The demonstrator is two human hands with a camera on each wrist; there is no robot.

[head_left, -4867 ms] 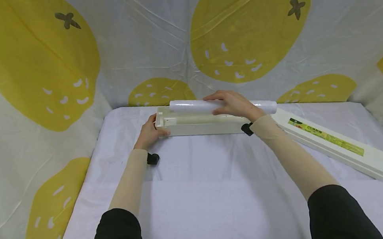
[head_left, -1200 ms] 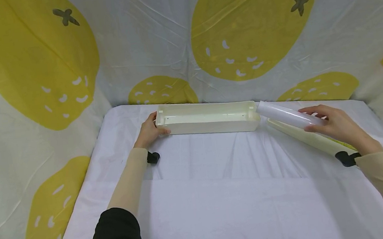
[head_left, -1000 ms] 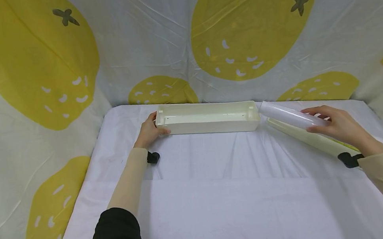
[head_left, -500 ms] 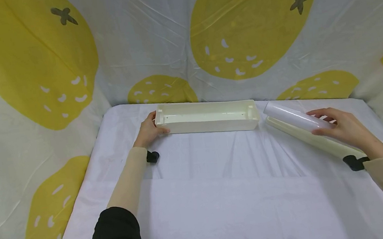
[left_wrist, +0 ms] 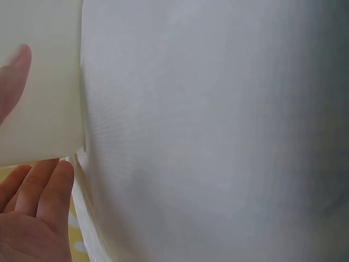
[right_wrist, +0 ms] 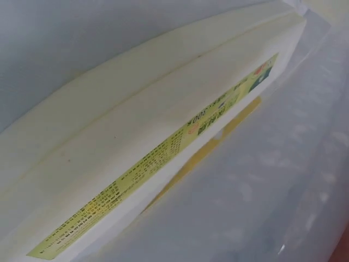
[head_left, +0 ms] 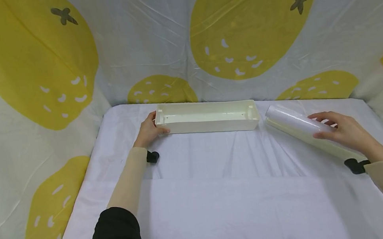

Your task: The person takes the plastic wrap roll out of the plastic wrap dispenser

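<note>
My left hand (head_left: 148,132) grips the left end of a long cream box (head_left: 210,125), its thumb on the front wall and fingers at the end. The box is uncovered, and its inside shows bare. Farther right, my right hand (head_left: 347,132) holds a shiny white roll of cling film (head_left: 292,118), thumb on the near side and fingers over the far side. Slantwise, the roll lies close over the box's long lid (head_left: 310,140), overlapping most of it in the head view. The lid's green and yellow label (right_wrist: 185,142) shows in the right wrist view.
A white cloth (head_left: 216,204) covers the table. Behind and to both sides hangs a white curtain (head_left: 141,34) with big yellow fruit prints, its back part close behind the box.
Almost five seconds ago the roll was above the box; my right hand has since carried it right, over the lid. During the last second it shifted slightly right and lower. My left hand stayed put.
</note>
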